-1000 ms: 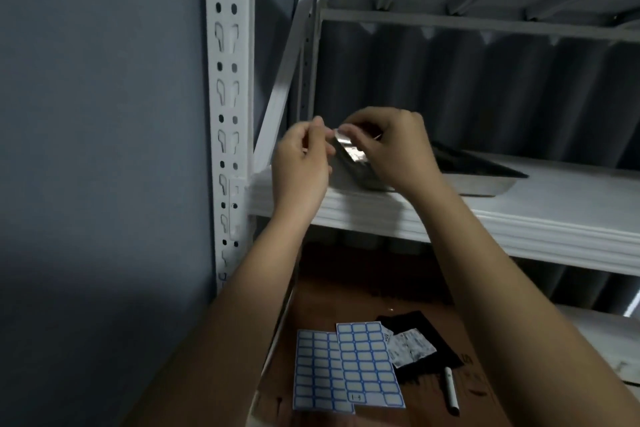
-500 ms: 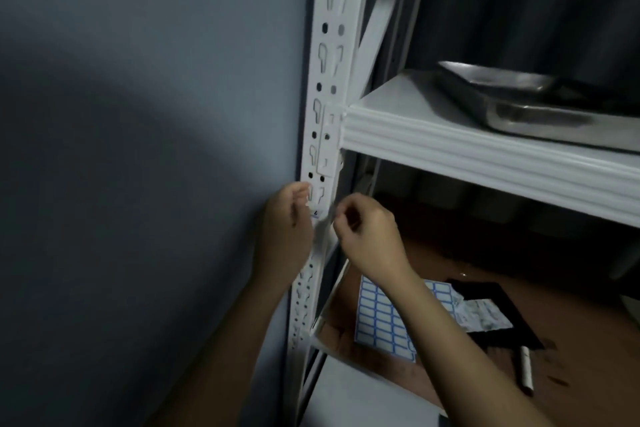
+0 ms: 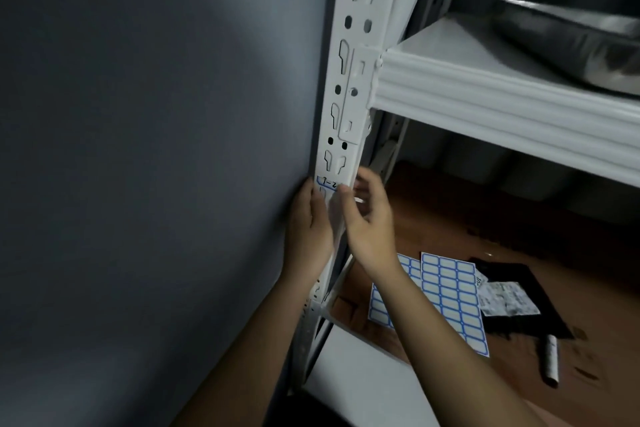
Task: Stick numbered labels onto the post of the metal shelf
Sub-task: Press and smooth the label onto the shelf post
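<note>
Between the two hands, at fingertip level, a small white paper label with a blue border and handwritten numbering (image 3: pixel 327 183) is laid across the front face of the white perforated metal shelf post (image 3: pixel 349 87). The label's long axis runs crosswise to the upright post, just above both grips. The left hand (image 3: pixel 308 222) is wrapped against the post's left edge, thumb pressed on the label's lower left. The right hand (image 3: pixel 369 218) is nearer the label's free right end, thumb tip held on it and the other fingers loosely spread, holding nothing. Pressing outward and upward is judged to be the next move. Farther right, blue-bordered sticker sheets (image 3: pixel 446 295) are seen on the brown board. Compared with half a second ago, both hands are raised slightly and the label's top edge is now exposed.
</note>
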A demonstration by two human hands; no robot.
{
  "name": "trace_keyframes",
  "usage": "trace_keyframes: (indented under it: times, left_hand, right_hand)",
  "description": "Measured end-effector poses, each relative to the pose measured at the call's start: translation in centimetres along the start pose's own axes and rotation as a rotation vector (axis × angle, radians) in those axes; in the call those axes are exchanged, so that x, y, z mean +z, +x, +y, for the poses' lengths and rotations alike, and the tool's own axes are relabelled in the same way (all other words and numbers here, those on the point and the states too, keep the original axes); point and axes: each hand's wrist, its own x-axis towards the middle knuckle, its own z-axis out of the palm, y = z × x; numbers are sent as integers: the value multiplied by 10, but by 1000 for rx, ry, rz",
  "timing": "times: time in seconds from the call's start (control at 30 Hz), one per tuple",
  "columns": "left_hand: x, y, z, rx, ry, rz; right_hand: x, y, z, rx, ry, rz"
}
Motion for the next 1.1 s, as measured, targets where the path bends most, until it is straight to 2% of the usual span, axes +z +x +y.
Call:
trace_keyframes:
  times: [0.17, 0.37, 0.63, 1.1]
  left_hand:
    - [5, 6, 1, -109, -147, 3]
    - [8, 15, 7, -234, -346, -76]
    - [8, 18, 13, -311, -383, -86]
    - [15, 23, 15, -287, -331, -27]
  right_hand:
    - [1, 0, 3, -1, 77, -14]
    - [4, 10, 2, 13, 101, -24]
    - [6, 7, 5, 40, 135, -70]
    - [12, 3, 4, 58, 200, -12]
